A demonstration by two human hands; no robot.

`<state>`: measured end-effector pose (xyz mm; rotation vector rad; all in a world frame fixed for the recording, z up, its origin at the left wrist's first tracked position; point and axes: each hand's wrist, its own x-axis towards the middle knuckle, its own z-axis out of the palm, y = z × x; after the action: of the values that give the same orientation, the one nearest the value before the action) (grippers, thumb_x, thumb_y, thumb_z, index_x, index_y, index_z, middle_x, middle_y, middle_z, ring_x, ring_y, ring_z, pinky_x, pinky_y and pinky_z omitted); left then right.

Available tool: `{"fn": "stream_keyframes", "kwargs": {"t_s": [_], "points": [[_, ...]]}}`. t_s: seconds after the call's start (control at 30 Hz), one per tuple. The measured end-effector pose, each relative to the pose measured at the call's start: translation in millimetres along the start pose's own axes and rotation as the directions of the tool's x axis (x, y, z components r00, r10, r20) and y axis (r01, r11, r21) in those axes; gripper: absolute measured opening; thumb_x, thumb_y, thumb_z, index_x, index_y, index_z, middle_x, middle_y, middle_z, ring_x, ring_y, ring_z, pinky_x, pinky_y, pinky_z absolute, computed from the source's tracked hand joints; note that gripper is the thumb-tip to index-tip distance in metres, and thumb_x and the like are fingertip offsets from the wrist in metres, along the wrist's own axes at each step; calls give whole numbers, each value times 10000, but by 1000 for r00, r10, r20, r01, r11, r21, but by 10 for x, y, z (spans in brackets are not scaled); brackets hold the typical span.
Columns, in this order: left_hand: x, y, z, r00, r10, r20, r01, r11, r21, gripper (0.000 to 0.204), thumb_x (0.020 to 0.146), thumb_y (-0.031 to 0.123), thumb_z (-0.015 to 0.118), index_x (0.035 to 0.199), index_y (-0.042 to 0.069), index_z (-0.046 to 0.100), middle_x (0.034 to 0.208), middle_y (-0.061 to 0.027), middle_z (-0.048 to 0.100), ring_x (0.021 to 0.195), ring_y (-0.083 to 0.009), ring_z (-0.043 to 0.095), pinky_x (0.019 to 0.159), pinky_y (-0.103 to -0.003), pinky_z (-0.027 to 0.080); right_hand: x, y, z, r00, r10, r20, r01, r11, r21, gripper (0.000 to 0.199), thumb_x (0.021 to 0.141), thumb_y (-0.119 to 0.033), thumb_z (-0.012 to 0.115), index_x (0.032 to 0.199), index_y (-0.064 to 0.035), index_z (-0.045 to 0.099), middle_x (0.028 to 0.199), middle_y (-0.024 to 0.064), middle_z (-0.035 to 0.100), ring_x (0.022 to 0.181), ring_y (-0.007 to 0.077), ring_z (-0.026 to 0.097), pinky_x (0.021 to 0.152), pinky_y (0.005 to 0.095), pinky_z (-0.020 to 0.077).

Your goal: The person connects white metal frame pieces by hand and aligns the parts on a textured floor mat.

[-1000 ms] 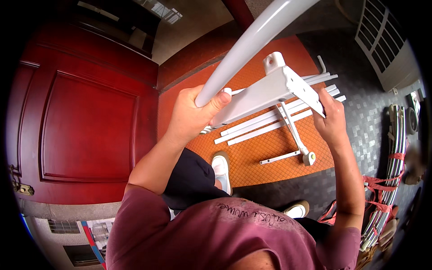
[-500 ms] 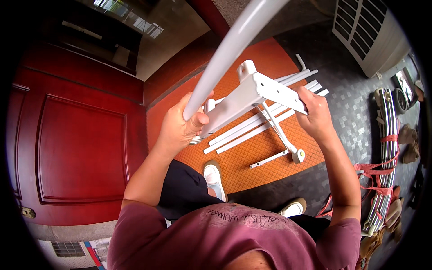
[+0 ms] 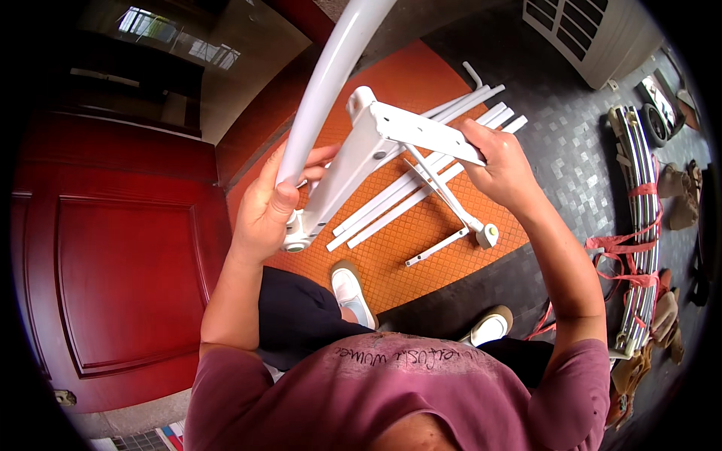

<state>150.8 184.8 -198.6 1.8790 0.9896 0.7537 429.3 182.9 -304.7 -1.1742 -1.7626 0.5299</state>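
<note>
White-painted metal makes up every part in hand. Left hand [image 3: 269,207] is closed around the lower end of a long curved white tube [image 3: 331,71], thumb across the front and fingers wrapped behind; the tube rises from the fist up and to the right, out past the top edge of the view. Right hand [image 3: 502,169] is closed on the right end of a flat white bracket [image 3: 421,129], fingers curled over its upper edge. The bracket joins a white bar [image 3: 338,184] that slopes down and left to a round socket end [image 3: 295,242], which sits just under the left fist, touching or nearly touching it; which cannot be told. A thin strut with a small wheel [image 3: 486,234] hangs below the bracket. The whole assembly is held in the air at chest height, above an orange tiled floor panel [image 3: 444,263]. Loose white rods [image 3: 451,120] lie side by side on that panel beneath it. Bundled hoops with red ties [image 3: 639,225] lie on the grey mosaic floor to the right. Red door [image 3: 113,263] stands at left.
</note>
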Motion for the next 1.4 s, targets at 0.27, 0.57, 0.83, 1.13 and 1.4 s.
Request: {"fn": "stream_keyframes", "kwargs": {"t_s": [0.27,0.57,0.83,1.13,1.4], "points": [[-122,-165,-152,984,-102,143,104,994,-11,792,880,602,441,1245,-100,443,965,-105,608,825,-108,558,708,-228,437,39,82,175,999,-48,11,48,999,17,151,717,-125,623,812,-54,530,630,135,565,625,337,577,555,423,437],[-28,-268,96,664,-108,740,575,706,-413,665,621,330,846,1049,-78,543,969,-303,614,836,-362,654,751,-435,537,29,146,290,968,-224,114,218,974,62,152,626,-69,596,771,-49,552,685,109,582,652,319,579,560,425,439],[-53,-335,189,756,-234,612,578,679,-453,552,625,142,780,1100,-15,545,732,-100,584,702,-192,594,726,-336,511,172,325,360,976,-216,-22,216,976,-17,630,716,-169,718,1294,-160,468,1246,90,507,1219,287,406,1001,439,366],[17,-328,230,848,-516,122,451,823,347,448,665,178,803,1021,-9,605,761,-11,578,708,-92,547,671,-239,450,-511,1387,853,615,504,606,-393,863,-318,736,809,-473,615,1340,-22,377,1190,235,553,1115,345,537,963,397,423],[-66,-275,201,834,-546,72,392,680,619,503,646,252,820,1017,-18,615,875,-95,658,795,-156,607,730,-286,471,-1203,1503,1423,475,620,625,-648,727,-228,652,788,-367,655,1276,-33,381,1071,192,601,1000,330,588,871,398,461]]}}
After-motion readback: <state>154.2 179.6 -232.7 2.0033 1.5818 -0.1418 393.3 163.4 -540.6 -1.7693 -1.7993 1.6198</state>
